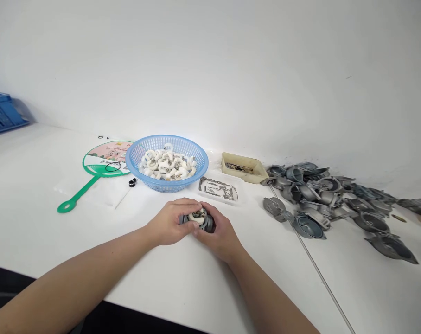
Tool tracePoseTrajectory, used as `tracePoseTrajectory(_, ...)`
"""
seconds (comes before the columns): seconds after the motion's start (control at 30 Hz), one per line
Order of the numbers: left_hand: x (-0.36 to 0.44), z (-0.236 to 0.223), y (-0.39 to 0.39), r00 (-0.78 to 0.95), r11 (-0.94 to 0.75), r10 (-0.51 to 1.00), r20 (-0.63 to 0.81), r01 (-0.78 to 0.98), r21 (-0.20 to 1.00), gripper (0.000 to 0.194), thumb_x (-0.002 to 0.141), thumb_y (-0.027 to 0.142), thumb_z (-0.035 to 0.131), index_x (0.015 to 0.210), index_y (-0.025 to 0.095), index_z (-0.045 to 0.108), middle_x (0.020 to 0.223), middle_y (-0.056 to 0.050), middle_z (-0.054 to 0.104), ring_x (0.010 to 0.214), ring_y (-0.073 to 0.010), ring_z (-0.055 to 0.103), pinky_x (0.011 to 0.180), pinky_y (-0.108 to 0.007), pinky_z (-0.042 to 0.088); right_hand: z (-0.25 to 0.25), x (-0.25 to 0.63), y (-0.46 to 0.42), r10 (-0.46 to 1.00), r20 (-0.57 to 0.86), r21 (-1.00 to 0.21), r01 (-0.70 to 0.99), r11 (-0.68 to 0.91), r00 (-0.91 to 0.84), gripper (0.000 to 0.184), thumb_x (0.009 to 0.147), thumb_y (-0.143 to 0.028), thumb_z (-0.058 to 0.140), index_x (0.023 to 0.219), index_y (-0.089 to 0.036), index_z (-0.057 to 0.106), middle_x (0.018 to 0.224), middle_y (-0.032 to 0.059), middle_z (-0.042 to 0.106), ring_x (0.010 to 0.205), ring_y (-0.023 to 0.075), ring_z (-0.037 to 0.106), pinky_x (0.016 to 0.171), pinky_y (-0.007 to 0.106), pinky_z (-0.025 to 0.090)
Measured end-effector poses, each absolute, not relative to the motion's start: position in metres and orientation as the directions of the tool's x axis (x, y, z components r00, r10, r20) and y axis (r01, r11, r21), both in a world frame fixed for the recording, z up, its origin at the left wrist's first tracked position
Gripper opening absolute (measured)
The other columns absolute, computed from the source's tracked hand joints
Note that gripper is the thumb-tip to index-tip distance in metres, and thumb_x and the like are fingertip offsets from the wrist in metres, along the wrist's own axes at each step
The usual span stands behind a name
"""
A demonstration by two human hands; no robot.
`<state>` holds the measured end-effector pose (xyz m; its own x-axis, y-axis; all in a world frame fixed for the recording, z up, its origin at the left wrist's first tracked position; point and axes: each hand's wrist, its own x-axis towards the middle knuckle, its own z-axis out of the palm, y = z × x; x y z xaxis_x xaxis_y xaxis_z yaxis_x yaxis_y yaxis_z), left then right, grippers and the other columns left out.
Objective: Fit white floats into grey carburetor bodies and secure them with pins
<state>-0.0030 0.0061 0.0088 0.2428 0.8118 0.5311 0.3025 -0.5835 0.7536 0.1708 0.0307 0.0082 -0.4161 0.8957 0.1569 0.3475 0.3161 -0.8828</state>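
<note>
Head view: my left hand and right hand meet, clamped around a grey cast-metal housing holding a white part, over the surface. A blue plastic basket and a pile of housings sit within easy reach.

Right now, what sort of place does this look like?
Probably an assembly bench in a small factory or workshop: a heap of grey cast-metal housings, a blue plastic basket of white fittings, and a clear tray of small metal parts sit together.
</note>
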Motion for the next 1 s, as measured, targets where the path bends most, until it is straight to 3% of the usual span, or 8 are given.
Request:
tracePoseTrajectory(0.3,0.001,0.009,0.009,0.148,-0.523,0.851,0.503,0.311,0.793,0.039,0.063,0.009,0.064,0.101,0.017,0.066,0.105,-0.006,0.066,0.096,-0.0212,0.061,0.088,-0.033,0.050,0.004,0.177,0.036,0.858,0.104,-0.899,0.322,0.298,-0.503,0.068,0.066,-0.035,0.070,0.127,-0.021,0.044,0.124,0.0065,0.055,0.112,0.0258,0.052,0.094,0.039,0.045)
tracePoseTrajectory(0.63,0.003,0.009,0.008,0.089,-0.426,0.904,0.418,0.256,0.867,0.042,0.062,0.009,0.065,0.103,0.019,0.066,0.105,-0.004,0.066,0.097,-0.0198,0.062,0.089,-0.031,0.049,0.000,0.183,0.041,0.810,0.141,-0.910,0.248,0.333,-0.569,0.073,0.071,-0.049,0.065,0.133,-0.020,0.039,0.130,0.0088,0.050,0.118,0.0294,0.047,0.099,0.045,0.039)
tracePoseTrajectory(1.0,0.003,0.009,0.006,0.082,-0.353,0.936,0.343,0.233,0.906,0.042,0.063,0.012,0.066,0.105,0.020,0.066,0.108,-0.003,0.066,0.100,-0.0205,0.060,0.092,-0.032,0.048,-0.002,0.185,0.041,0.841,0.103,-0.898,0.313,0.309,-0.532,0.075,0.071,-0.046,0.066,0.134,-0.019,0.037,0.130,0.0099,0.049,0.119,0.0278,0.047,0.100,0.045,0.039)
